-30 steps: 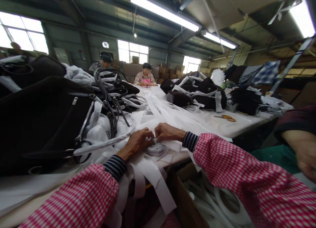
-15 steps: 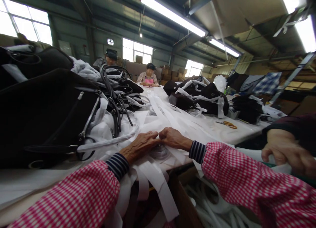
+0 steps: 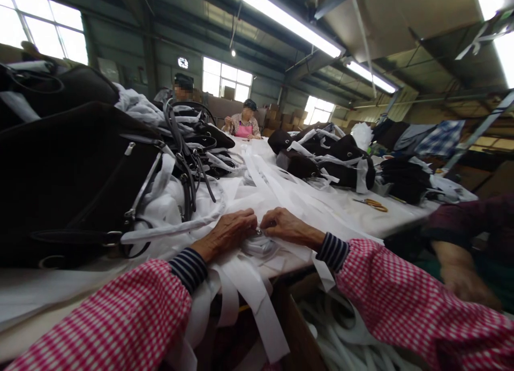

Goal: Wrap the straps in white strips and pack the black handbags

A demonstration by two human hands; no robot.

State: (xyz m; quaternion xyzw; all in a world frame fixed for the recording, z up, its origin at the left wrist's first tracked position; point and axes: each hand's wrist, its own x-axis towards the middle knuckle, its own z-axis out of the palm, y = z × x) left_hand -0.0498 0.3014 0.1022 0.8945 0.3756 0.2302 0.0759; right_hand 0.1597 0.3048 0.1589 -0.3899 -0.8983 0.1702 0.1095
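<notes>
White coil (image 3: 259,249) of wrapped material lies near the front edge of the table (image 3: 395,218), under and between the person's two hands, with a small shiny metal piece (image 3: 259,232) showing just above it. The left hand (image 3: 228,231) reaches in from the left with its fingers bent and bunched at the metal piece; the right hand (image 3: 293,228) comes from the right, its fingers curled toward the same spot. A narrow gap parts the two hands, and I cannot tell whether either one is clamped on the metal piece or the coil. Left of the hands, a white-wrapped strap (image 3: 176,232) runs toward a large dark bag (image 3: 72,183), with thin black straps (image 3: 188,183) on the far side. White strips (image 3: 260,181) spread across the middle toward the far end, and others, the hanging strips (image 3: 267,328), droop over the near edge. To the far right stand dark bags (image 3: 345,173) in a pile, with orange-handled scissors (image 3: 375,205) nearer. A co-worker's hand (image 3: 463,277) is at the right, and a person in a pink apron (image 3: 244,130) sits at the far end.
</notes>
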